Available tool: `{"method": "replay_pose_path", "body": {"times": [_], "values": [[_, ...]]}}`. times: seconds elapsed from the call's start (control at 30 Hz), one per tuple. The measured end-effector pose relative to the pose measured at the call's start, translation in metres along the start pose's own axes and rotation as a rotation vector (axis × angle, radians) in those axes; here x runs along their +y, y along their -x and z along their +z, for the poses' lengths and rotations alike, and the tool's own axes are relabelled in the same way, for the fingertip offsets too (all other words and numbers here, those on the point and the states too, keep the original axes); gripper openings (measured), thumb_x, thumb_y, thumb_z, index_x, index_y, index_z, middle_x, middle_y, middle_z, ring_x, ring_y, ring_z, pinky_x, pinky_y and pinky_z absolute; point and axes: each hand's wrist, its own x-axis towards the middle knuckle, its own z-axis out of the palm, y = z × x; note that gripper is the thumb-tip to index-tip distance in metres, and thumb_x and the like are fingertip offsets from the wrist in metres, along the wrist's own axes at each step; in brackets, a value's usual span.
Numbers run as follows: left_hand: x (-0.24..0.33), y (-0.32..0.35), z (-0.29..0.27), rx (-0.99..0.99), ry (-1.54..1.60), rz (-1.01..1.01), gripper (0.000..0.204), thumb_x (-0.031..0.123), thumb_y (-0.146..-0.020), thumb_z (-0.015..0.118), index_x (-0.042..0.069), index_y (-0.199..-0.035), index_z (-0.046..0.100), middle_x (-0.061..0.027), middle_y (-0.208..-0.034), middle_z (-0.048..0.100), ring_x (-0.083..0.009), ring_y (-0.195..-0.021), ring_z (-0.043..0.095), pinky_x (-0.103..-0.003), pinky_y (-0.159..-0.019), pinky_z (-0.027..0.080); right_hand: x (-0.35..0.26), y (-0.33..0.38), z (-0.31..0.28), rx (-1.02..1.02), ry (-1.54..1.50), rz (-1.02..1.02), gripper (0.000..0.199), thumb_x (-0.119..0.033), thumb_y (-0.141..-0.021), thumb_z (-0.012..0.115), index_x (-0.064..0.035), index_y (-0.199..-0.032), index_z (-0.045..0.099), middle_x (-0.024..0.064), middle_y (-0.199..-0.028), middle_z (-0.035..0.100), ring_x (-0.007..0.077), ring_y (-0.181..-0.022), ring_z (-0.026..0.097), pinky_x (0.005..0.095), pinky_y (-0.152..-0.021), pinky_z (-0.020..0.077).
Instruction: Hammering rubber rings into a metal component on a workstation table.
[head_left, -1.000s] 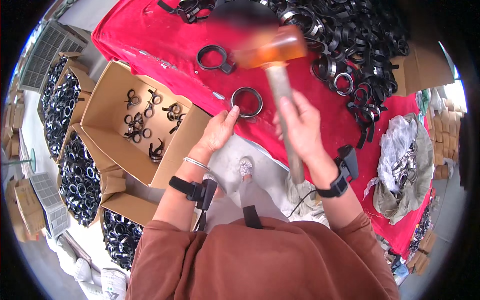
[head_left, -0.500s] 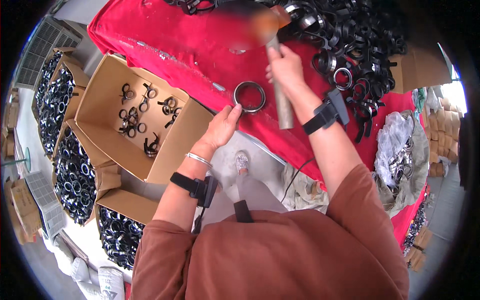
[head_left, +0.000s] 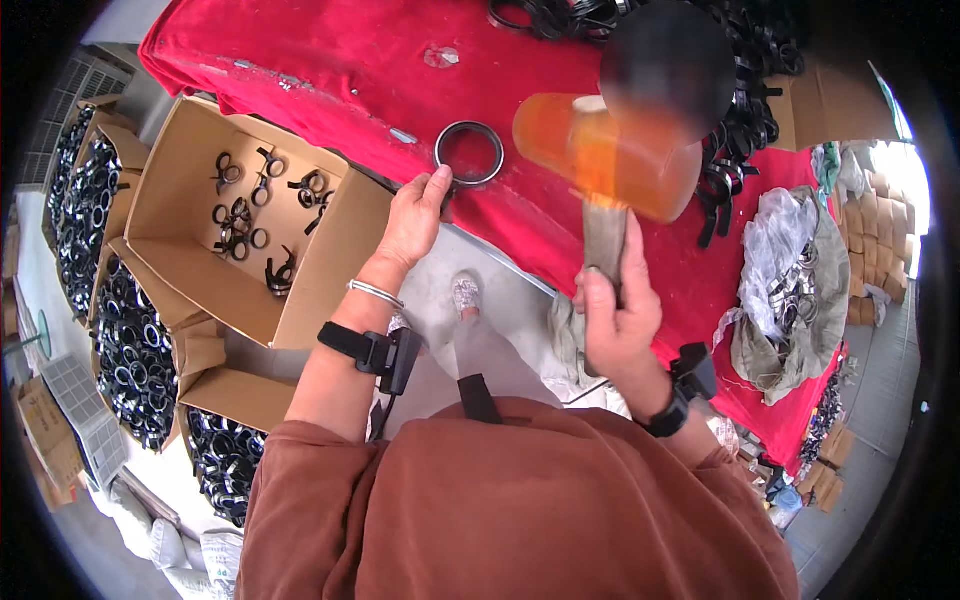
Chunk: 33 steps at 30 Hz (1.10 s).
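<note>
My left hand [head_left: 415, 215] pinches the near edge of a dark, shiny ring [head_left: 480, 184] between thumb and fingers. This ring rests on the red cloth close to the table's front edge. My right hand [head_left: 625, 315] is wrapped round the wooden handle of a mallet [head_left: 555, 135] with an orange, see-through head. The mallet's head is up toward the camera, to the right of the ring and apart from it. A dark, blurred round shape [head_left: 667, 65] overlaps the head and hides part of the pile behind.
Black ring clamps [head_left: 745, 110] are heaped at the back right of the red-covered table [head_left: 330, 60]. An open cardboard box [head_left: 185, 185] on the left holds several clamps, with fuller boxes of rings [head_left: 130, 350] beside it. A sack with clear plastic [head_left: 775, 260] lies at the right.
My right hand has drawn back toward my body, and the mallet's head has risen toward the camera. My left hand still grips the ring. The view has shifted slightly.
</note>
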Motion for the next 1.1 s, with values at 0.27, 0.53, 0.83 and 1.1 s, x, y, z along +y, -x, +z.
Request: {"method": "replay_pose_path", "body": {"times": [0.27,0.53,0.83,1.1], "values": [[0.004,0.004,0.003,-0.02,0.028,0.042,0.054,0.048,-0.092,0.04,-0.003,-0.08,0.053,-0.0129,-0.063,0.053,-0.0227,-0.062,0.052,-0.036,-0.063,0.042,0.03,0.024,0.005,-0.225,0.179,0.024,0.049,-0.009,-0.085,0.057,-0.0052,-0.132,0.043,0.0244,-0.085,0.059,0.0375,-0.076,0.062,0.0381,-0.066,0.0489],[0.007,0.005,0.004,-0.009,-0.04,0.015,0.053,0.046,-0.092,0.04,-0.004,-0.08,0.055,-0.0154,-0.062,0.054,-0.0264,-0.062,0.054,-0.038,-0.064,0.042,-0.02,-0.064,0.036,-0.108,0.17,-0.239,0.052,-0.011,-0.085,0.057,-0.0061,-0.134,0.039,0.0233,-0.09,0.06,0.0351,-0.077,0.063,0.0407,-0.07,0.0493],[0.007,0.005,0.008,0.001,0.079,-0.06,0.051,0.044,-0.088,0.046,-0.005,-0.083,0.059,-0.0209,-0.071,0.059,-0.0328,-0.073,0.059,-0.039,-0.07,0.043,0.008,-0.079,0.049,-0.337,0.239,-0.156,0.05,-0.017,-0.087,0.053,-0.0078,-0.134,0.038,0.0256,-0.096,0.06,0.0406,-0.084,0.061,0.0443,-0.074,0.0491],[0.014,0.006,0.005,0.06,-0.124,0.003,0.052,0.045,-0.089,0.044,-0.004,-0.082,0.059,-0.0284,-0.084,0.059,-0.0425,-0.087,0.056,-0.045,-0.078,0.041,0.016,-0.083,0.041,-0.006,0.259,-0.373,0.051,-0.014,-0.087,0.056,-0.0086,-0.134,0.038,0.0262,-0.093,0.061,0.0363,-0.083,0.064,0.04,-0.072,0.0509]]}}
